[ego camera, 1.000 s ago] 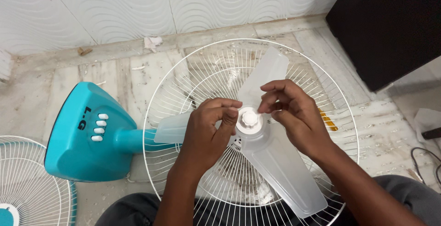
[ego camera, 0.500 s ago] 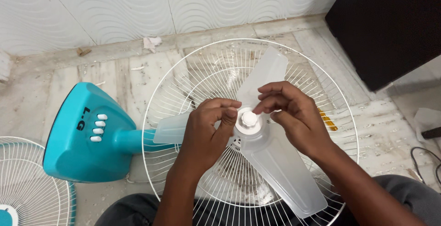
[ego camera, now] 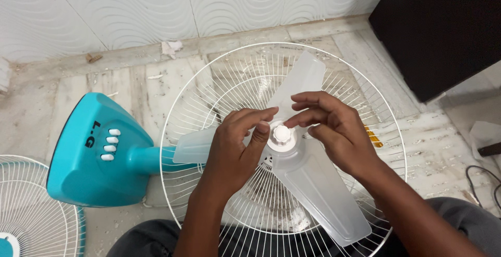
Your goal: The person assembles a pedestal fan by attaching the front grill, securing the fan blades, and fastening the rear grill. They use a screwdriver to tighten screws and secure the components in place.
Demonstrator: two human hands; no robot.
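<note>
Pinching white cap point(ego camera: 282, 134), teal base point(ego camera: 94, 152)

Bright, even indoor light; soft shadows under fan parts; sharp focus; slight edge distortion.

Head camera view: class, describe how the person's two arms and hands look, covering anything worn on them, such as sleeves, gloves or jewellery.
Both arms are bare from the bottom edge of the picture to the fingertips: no sleeves show. The left hand and the right hand wear no gloves, and no ring, watch or bracelet is visible. Fingernails are short. Dark grey trousers cover the legs below the arms.
</note>
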